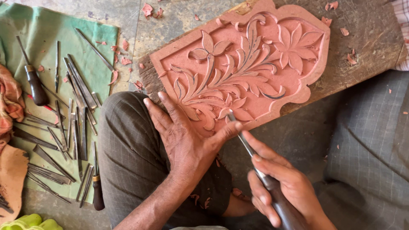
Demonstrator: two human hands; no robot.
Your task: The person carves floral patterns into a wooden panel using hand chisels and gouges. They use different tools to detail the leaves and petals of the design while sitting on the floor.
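The carved panel (251, 64), reddish with flowers and curling leaves already standing in relief, lies tilted on a worn wooden board (366, 47). At its lower edge the left hand (183, 136) presses flat and unclenched, thumb steadying the chisel (255, 164), which the right hand (277, 187) grasps by its dark handle. Most of the pattern looks cut (only fine trimming seems left). Left of the panel, spare chisels (72, 115) cover a green cloth (38, 30).

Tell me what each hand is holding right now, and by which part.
The right hand grips a carving chisel by its dark wooden handle. The left hand holds nothing; it lies flat on the pink carved panel, its thumb against the chisel's blade.
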